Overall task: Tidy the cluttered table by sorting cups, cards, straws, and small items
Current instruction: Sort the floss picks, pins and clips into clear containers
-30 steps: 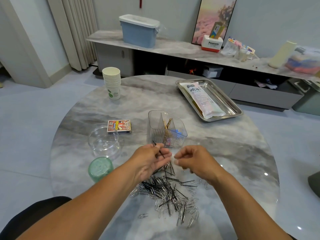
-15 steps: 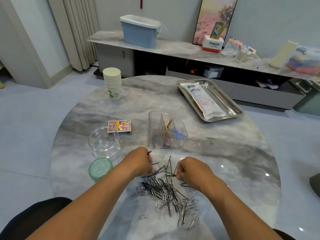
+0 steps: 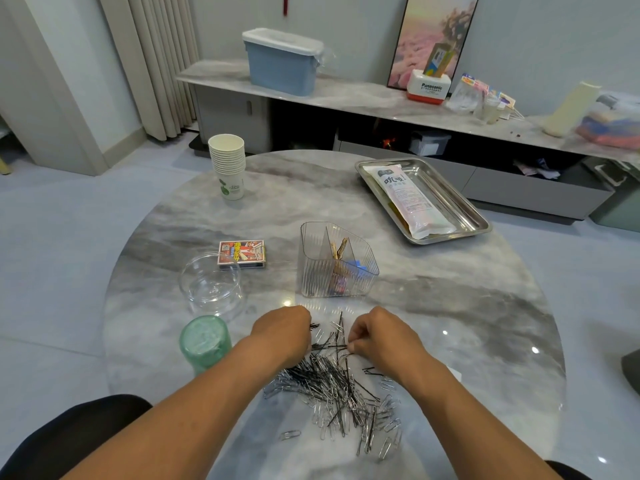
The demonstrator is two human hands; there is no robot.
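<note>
While both hands sit knuckles-up over the far edge of the pile (image 3: 337,389), the left hand (image 3: 282,336) is curled into a fist with dark hairpin tips poking out past its knuckles, so it is gripping a few hairpins (image 3: 314,326); the right hand (image 3: 379,336) has its fingers bent in, pinching the end of one black hairpin (image 3: 329,346) that runs flat between the two hands. The pile is a loose tangle of thin black hairpins and silver paper clips, spread on the round marble table (image 3: 450,306), with a few stray clips at its near rim. It lies just below the hands, at their six o'clock, touching both. From the hands, a ribbed clear organizer (image 3: 332,263) with dividers stands at twelve o'clock, holding a few small items. A clear round bowl (image 3: 211,284) sits at ten o'clock, a card box (image 3: 242,254) just behind it, and a green lidded jar (image 3: 205,341) at nine o'clock. A stack of paper cups (image 3: 228,166) stands far off at eleven, and a steel tray (image 3: 464,206) with a straw packet (image 3: 408,199) at one o'clock.
</note>
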